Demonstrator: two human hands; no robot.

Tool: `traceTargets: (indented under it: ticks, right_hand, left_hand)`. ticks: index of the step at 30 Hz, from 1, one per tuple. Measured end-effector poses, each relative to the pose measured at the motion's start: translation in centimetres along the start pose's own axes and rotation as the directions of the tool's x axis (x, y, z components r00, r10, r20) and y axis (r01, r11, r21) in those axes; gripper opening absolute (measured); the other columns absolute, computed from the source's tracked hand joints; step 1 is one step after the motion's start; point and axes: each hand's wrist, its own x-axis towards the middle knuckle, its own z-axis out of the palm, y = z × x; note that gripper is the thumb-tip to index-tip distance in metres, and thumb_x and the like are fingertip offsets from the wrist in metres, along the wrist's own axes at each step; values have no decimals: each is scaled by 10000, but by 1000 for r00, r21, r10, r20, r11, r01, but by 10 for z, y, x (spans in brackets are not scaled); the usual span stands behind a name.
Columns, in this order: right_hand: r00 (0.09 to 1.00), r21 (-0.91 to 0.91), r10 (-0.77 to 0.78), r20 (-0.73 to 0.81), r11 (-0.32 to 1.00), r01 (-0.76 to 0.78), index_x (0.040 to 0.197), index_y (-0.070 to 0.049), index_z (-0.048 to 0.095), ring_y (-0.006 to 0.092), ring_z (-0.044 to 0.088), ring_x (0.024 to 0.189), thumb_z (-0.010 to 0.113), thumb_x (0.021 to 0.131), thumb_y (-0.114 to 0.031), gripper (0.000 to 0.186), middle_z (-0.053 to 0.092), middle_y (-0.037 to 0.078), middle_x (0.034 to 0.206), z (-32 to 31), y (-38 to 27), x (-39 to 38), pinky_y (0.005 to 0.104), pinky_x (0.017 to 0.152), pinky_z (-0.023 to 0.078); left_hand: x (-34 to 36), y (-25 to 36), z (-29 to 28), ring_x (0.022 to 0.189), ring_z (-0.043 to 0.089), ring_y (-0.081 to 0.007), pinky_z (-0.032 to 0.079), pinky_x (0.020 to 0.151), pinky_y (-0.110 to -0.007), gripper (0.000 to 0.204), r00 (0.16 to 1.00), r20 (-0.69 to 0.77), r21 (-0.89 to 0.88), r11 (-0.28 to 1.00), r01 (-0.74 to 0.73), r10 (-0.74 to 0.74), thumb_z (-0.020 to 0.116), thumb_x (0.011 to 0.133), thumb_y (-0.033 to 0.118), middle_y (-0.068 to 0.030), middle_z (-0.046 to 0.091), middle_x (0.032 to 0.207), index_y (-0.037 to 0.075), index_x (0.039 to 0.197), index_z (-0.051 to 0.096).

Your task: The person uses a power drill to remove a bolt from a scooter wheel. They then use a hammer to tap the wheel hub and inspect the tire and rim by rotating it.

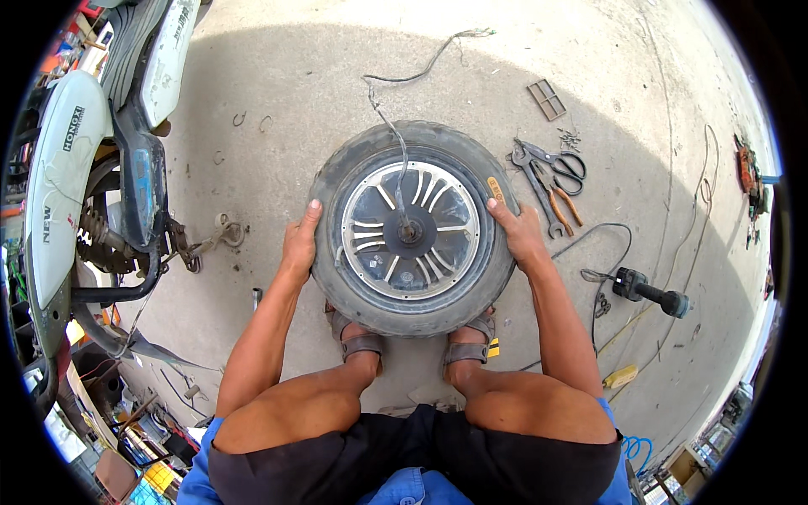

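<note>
Head view: your left hand (300, 246) and right hand (519, 236) press spread-fingered on the tyre (412, 229); its cable (396, 139) between them could snag, or your sandalled feet (362, 341) get pinched

Wheel (412, 229) centre frame, flat on concrete floor (278, 76). Left hand (300, 246) on its left rim, right hand (519, 233) on its right. Scooter (93, 185) far left. Pliers and scissors (551, 181) right of wheel; power tool (648, 292) lower right.
</note>
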Motion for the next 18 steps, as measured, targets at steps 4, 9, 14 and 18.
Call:
traceTargets:
  ticks: [4, 9, 14, 18]
  right_hand:
    - [998, 43, 47, 38, 998, -49, 1174, 176, 632, 312, 737, 870, 812, 805, -509, 798, 729, 283, 996, 1, -19, -10, 414, 782, 574]
    - [990, -432, -124, -65, 898, 84, 1244, 168, 574, 412, 689, 1088, 858, 762, -465, 844, 684, 346, 1131, 1, -16, 0, 445, 928, 533]
    - [995, -246, -97, 32, 964, 102, 1286, 168, 533, 412, 676, 1128, 913, 699, -446, 931, 673, 344, 1177, 4, -11, 8, 441, 972, 520]
    - [995, -236, -102, -16, 967, 96, 1280, 185, 531, 403, 679, 1123, 920, 690, -447, 948, 671, 347, 1179, 4, 0, 8, 435, 979, 519]
  left_hand:
    - [-3, -2, 0, 978, 704, -243, 554, 887, -347, 852, 1000, -24, 8, 1000, -8, 8, 633, 940, 649, -230, 722, 1108, -164, 1196, 661]
    - [2, -9, 5, 964, 707, -244, 558, 874, -347, 830, 1000, -23, -8, 1000, -5, 4, 640, 944, 630, -229, 722, 1099, -163, 1187, 660]
    - [6, -18, -1, 976, 710, -255, 560, 882, -366, 825, 1000, -15, -2, 1000, 0, 0, 717, 897, 609, -230, 719, 1110, -149, 1215, 643]
    - [-3, -3, 8, 1012, 710, -273, 561, 905, -376, 796, 999, -35, -2, 1000, -30, 30, 831, 832, 517, -231, 715, 1131, -133, 1242, 626]
